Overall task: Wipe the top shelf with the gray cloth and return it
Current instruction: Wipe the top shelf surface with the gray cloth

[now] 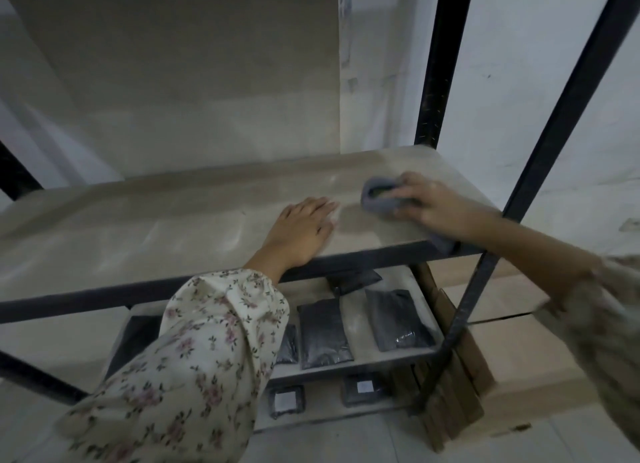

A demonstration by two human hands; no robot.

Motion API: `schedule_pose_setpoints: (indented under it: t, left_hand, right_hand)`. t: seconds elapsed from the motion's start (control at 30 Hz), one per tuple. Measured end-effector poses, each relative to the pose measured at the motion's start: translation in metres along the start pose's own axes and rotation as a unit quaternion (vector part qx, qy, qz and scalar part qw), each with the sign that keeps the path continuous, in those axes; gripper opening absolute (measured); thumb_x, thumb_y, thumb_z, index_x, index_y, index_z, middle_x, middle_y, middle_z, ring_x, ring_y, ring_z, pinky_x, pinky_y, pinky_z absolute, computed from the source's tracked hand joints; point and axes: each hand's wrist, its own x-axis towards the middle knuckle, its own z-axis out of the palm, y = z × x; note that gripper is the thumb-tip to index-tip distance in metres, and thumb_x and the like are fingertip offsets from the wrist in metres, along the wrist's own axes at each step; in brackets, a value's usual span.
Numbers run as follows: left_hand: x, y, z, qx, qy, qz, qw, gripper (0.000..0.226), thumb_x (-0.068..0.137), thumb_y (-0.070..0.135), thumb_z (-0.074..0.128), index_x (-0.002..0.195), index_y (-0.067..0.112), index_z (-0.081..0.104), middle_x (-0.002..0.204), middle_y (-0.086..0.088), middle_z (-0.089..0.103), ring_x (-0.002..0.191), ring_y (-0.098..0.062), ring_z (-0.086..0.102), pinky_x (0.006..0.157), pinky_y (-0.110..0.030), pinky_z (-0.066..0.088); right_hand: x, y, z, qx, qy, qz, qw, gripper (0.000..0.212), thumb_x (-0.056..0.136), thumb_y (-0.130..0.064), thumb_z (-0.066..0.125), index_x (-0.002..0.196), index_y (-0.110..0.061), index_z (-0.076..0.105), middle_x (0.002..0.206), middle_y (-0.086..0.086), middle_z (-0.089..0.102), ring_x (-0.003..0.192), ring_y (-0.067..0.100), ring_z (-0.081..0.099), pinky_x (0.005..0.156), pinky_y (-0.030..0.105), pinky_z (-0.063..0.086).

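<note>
The top shelf is a pale, dusty board in a black metal frame, running from the left edge to the right posts. My right hand presses a bunched gray cloth onto the shelf's right end; a fold of the cloth hangs over the front edge under my wrist. My left hand lies flat on the board with fingers spread, just left of the cloth and holding nothing. Its floral sleeve crosses the front rail.
Black upright posts stand at the right end of the rack. Lower shelves hold several dark packets and small labelled boxes. Cardboard sheets lean at the right. A beige panel and white wall stand behind.
</note>
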Motion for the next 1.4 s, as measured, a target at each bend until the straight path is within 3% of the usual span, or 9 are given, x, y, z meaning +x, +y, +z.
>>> schedule_pose_setpoints:
  t: [0.1,0.2,0.4,0.63,0.73,0.87,0.97,1.13,1.4]
  left_hand:
    - [-0.001,0.000,0.000,0.002,-0.003,-0.005,1.000,0.050,0.097,0.044,0.022,0.145,0.031,0.022,0.154,0.007,0.023,0.142,-0.012,0.016,0.113,-0.034,0.008]
    - [-0.002,-0.001,0.000,-0.001,-0.002,-0.003,1.000,0.049,0.098,0.043,0.021,0.145,0.031,0.022,0.154,0.007,0.023,0.142,-0.012,0.016,0.113,-0.033,0.009]
    - [-0.006,-0.005,-0.003,-0.004,-0.009,0.004,1.000,0.048,0.099,0.041,0.022,0.145,0.030,0.023,0.155,0.008,0.022,0.143,-0.012,0.015,0.114,-0.035,0.009]
    - [-0.011,-0.010,-0.007,-0.010,-0.013,0.003,1.000,0.048,0.098,0.043,0.022,0.145,0.033,0.023,0.154,0.011,0.022,0.142,-0.010,0.014,0.114,-0.036,0.008]
    - [-0.010,-0.016,-0.008,-0.013,-0.021,0.001,1.000,0.048,0.098,0.045,0.021,0.145,0.034,0.022,0.154,0.013,0.021,0.142,-0.009,0.014,0.114,-0.036,0.008]
    - [-0.012,-0.031,-0.012,-0.001,-0.021,-0.001,1.000,0.048,0.099,0.038,0.025,0.146,0.030,0.022,0.155,0.009,0.022,0.142,-0.012,0.017,0.114,-0.037,0.011]
    - [-0.019,-0.044,-0.017,-0.002,-0.026,-0.006,1.000,0.049,0.098,0.045,0.021,0.145,0.032,0.021,0.155,0.009,0.022,0.142,-0.011,0.015,0.114,-0.037,0.010]
    - [-0.026,-0.059,-0.024,-0.011,-0.046,-0.010,0.999,0.050,0.097,0.049,0.021,0.145,0.036,0.019,0.155,0.012,0.019,0.142,-0.007,0.011,0.113,-0.034,0.005]
    - [-0.035,-0.092,-0.040,-0.016,-0.052,0.056,0.997,0.048,0.096,0.050,0.026,0.143,0.038,0.026,0.153,0.014,0.022,0.140,-0.005,0.014,0.111,-0.027,0.009]
  right_hand:
    - [0.030,0.020,0.007,-0.111,0.033,0.132,0.984,0.030,0.092,-0.018,0.048,0.119,-0.012,0.059,0.118,0.017,0.048,0.109,0.035,0.046,0.094,0.036,0.037]
    - [0.022,0.004,0.032,-0.187,0.030,0.118,0.975,0.033,0.092,-0.019,0.043,0.122,-0.016,0.056,0.121,0.015,0.047,0.111,0.034,0.043,0.092,0.048,0.042]
    - [-0.036,-0.047,0.056,-0.025,-0.005,-0.059,0.998,0.033,0.084,-0.015,0.057,0.117,-0.017,0.062,0.108,0.010,0.052,0.099,0.022,0.047,0.086,0.031,0.039]
    - [0.024,-0.009,0.028,-0.151,0.072,0.227,0.960,0.037,0.094,-0.022,0.040,0.128,-0.014,0.051,0.123,0.017,0.045,0.109,0.036,0.045,0.093,0.046,0.041]
    - [0.020,-0.043,0.061,-0.178,0.079,0.183,0.964,0.039,0.091,-0.021,0.040,0.129,-0.020,0.049,0.133,0.012,0.041,0.114,0.035,0.040,0.094,0.048,0.039]
    - [0.024,-0.081,0.080,-0.063,0.081,0.118,0.988,0.032,0.090,-0.018,0.046,0.119,-0.012,0.058,0.114,0.014,0.050,0.098,0.030,0.050,0.081,0.036,0.042]
    - [0.047,-0.064,0.051,-0.002,0.090,0.174,0.981,0.031,0.094,-0.022,0.044,0.121,-0.015,0.057,0.111,0.013,0.054,0.094,0.029,0.056,0.080,0.035,0.048]
    - [0.081,-0.041,0.047,-0.171,0.045,0.340,0.923,0.041,0.098,-0.030,0.030,0.136,-0.017,0.037,0.140,0.018,0.026,0.120,0.040,0.033,0.094,0.055,0.040]
    - [0.139,-0.038,0.052,-0.056,0.002,0.214,0.975,0.039,0.090,-0.039,0.039,0.117,-0.017,0.057,0.109,0.016,0.054,0.093,0.030,0.050,0.088,0.038,0.043]
